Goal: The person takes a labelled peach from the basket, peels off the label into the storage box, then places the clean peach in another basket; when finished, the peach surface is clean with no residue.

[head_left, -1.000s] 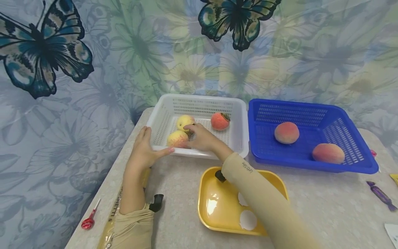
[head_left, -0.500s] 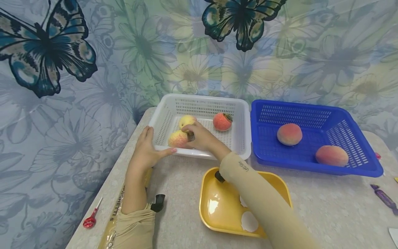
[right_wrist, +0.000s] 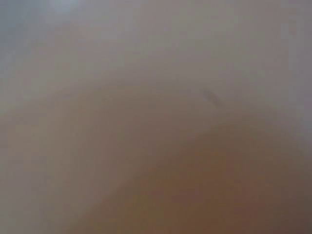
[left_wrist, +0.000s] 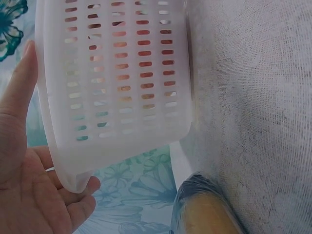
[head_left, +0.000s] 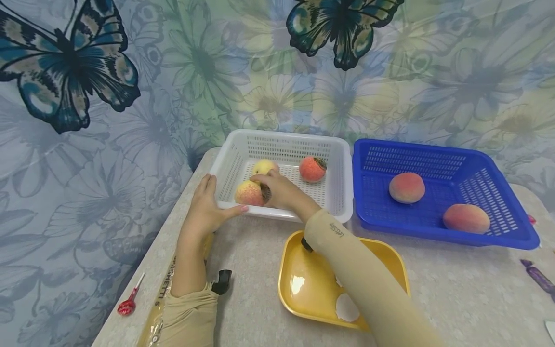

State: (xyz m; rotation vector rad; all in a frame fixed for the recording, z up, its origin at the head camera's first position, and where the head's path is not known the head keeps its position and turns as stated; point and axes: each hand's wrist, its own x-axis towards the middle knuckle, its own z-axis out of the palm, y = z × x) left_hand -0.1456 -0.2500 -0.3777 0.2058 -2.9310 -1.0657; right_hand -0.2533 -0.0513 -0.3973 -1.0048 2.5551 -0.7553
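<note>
In the white basket are a yellow-and-red fruit, a pale yellow fruit just behind it, and an orange-red fruit with a leafy brown-green top to the right. My right hand reaches over the front rim and grips the yellow-and-red fruit by its right end, where a dark brown part shows. My left hand holds the basket's front left corner, thumb along the front rim; the left wrist view shows fingers bent round the rim. The right wrist view is too blurred to read.
Beside the white basket stands a blue basket with two peaches. A yellow tray with white round pieces lies under the right forearm. A spaghetti packet, a red lollipop and a purple wrapped candy lie on the table.
The view has shifted slightly, so the scene sits further right. The yellow-and-red fruit has edged left within the basket, and more of its dark end shows. My left hand keeps its place.
</note>
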